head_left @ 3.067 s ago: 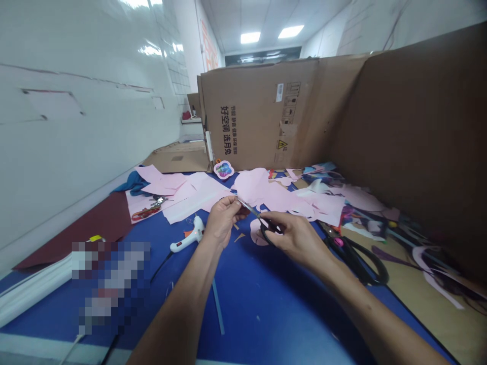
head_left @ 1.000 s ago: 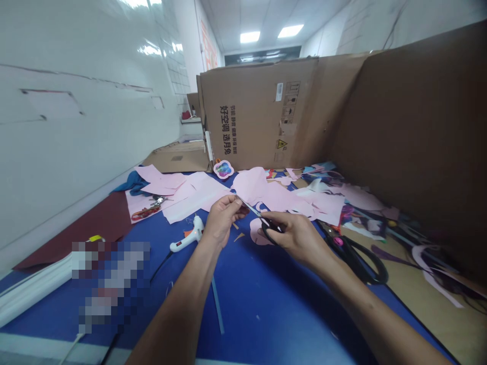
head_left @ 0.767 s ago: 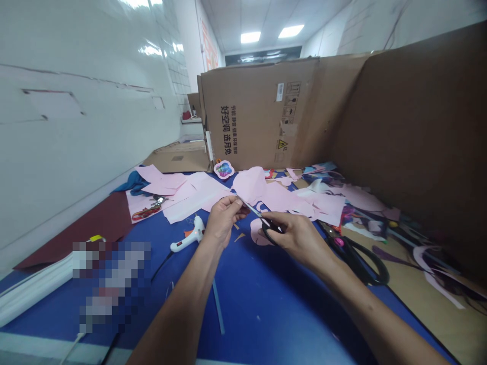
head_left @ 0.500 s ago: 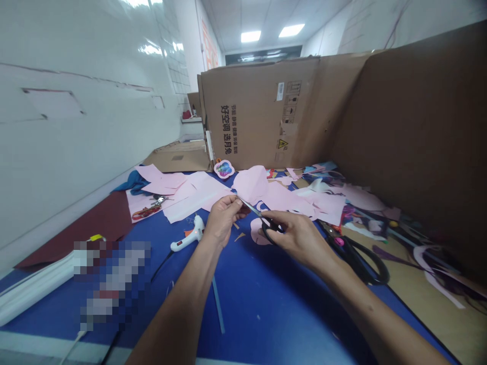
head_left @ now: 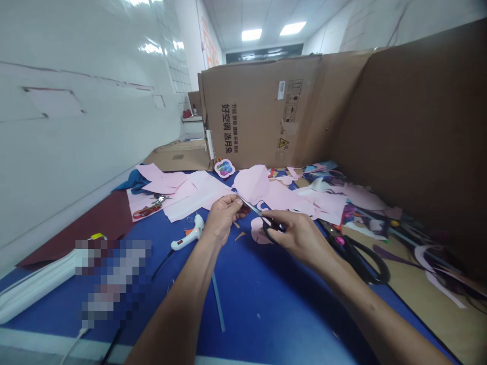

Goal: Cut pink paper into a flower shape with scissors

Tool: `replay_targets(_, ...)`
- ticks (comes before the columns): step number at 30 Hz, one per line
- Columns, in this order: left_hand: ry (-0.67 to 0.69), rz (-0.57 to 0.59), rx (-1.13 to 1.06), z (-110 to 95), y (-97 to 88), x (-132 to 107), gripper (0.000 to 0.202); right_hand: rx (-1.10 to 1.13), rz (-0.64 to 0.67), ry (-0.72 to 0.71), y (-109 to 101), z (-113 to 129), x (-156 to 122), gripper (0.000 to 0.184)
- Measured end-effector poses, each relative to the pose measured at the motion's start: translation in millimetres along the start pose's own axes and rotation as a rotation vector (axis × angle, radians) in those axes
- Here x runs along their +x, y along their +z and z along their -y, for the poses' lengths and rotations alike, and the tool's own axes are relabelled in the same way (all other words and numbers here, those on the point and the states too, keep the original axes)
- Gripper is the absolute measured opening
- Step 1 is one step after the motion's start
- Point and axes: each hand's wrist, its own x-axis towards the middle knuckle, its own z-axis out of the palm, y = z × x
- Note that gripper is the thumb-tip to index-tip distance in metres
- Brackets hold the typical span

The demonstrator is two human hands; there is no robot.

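My left hand (head_left: pixel 221 218) pinches the near edge of a rounded pink paper piece (head_left: pixel 251 183) and holds it up above the blue table surface (head_left: pixel 262 299). My right hand (head_left: pixel 298 234) grips black-handled scissors (head_left: pixel 262 219) whose blades point up and left into the paper right by my left fingertips. A small pink offcut (head_left: pixel 257 235) lies on the blue surface under the scissors.
Pink sheets (head_left: pixel 186 195) and scraps are spread behind my hands. A white glue gun (head_left: pixel 187 236) lies to the left and a large black pair of scissors (head_left: pixel 355 253) to the right. Cardboard walls (head_left: pixel 411 137) close the back and right; a white wall runs along the left.
The pink piece has lifted and turned slightly in my left hand as the scissors work at it. Both hands stay in nearly the same place.
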Motion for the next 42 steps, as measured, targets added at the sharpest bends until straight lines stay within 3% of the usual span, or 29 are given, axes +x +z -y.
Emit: replay_targets(42,-0.041,0.004,-0.01,0.6,-1.9,0.4,0.024,0.066,0.038,0.04,1.8,-0.8,-0.1,0.033)
